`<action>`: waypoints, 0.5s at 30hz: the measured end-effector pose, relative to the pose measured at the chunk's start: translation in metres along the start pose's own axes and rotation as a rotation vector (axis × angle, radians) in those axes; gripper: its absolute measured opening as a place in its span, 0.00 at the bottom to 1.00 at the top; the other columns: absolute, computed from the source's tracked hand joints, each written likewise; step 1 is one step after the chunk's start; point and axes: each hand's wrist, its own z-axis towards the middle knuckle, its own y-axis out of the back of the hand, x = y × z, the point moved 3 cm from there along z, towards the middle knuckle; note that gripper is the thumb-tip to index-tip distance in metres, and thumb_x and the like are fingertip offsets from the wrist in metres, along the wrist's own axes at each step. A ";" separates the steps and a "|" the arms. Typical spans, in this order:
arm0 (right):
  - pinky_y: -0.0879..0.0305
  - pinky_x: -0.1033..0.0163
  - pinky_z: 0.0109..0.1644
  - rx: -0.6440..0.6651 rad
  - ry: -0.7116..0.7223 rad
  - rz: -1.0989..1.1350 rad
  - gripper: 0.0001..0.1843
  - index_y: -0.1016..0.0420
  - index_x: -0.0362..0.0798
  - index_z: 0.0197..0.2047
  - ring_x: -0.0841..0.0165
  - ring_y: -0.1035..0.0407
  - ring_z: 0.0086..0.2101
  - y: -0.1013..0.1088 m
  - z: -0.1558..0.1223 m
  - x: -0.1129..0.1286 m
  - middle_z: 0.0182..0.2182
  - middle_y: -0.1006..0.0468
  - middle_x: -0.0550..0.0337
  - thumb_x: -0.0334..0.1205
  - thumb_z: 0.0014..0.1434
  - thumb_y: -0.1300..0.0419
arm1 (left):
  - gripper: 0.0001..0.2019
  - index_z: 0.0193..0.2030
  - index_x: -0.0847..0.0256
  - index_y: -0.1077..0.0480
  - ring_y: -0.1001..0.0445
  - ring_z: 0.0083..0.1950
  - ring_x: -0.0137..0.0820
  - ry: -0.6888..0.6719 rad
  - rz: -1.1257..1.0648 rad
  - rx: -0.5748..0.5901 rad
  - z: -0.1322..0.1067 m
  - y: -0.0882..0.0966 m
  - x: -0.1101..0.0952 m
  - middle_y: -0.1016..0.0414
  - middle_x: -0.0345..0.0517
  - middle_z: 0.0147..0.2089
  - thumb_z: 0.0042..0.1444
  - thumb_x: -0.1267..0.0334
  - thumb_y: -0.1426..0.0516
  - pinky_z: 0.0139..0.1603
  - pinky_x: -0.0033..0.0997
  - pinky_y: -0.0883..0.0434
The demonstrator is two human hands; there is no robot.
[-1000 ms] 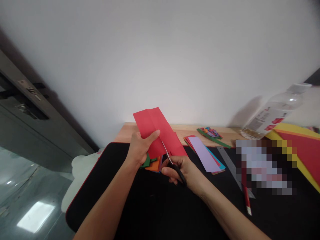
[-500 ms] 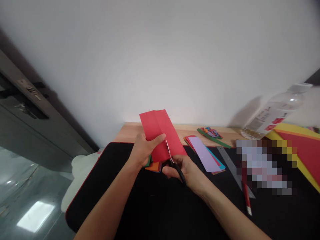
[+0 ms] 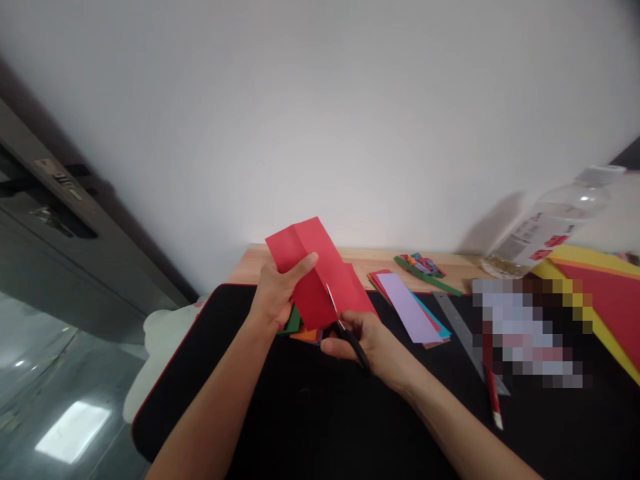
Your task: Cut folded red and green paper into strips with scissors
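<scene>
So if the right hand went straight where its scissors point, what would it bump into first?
Most likely the red paper: the scissors overlap it in the picture. Just past them, the thumb of the left hand looks nearly in line, but depth is unclear.

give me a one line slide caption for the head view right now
Left hand grips folded red paper while the right hand holds black-handled scissors against it, above a black mat.
</scene>
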 end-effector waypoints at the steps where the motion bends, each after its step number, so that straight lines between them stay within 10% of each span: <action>1: 0.50 0.69 0.26 0.007 0.006 0.002 0.24 0.28 0.42 0.31 0.75 0.43 0.23 0.000 0.000 0.000 0.23 0.32 0.65 0.51 0.37 0.28 | 0.14 0.35 0.65 0.25 0.24 0.33 0.36 -0.008 0.001 0.000 0.000 0.000 0.000 0.21 0.50 0.35 0.40 0.62 0.33 0.38 0.36 0.26; 15: 0.52 0.68 0.26 0.038 -0.001 0.023 0.24 0.26 0.42 0.33 0.75 0.44 0.23 -0.002 0.000 0.000 0.25 0.31 0.63 0.51 0.38 0.29 | 0.09 0.30 0.63 0.25 0.25 0.32 0.33 -0.081 0.121 -0.025 0.000 0.001 -0.002 0.22 0.46 0.33 0.41 0.63 0.33 0.36 0.34 0.26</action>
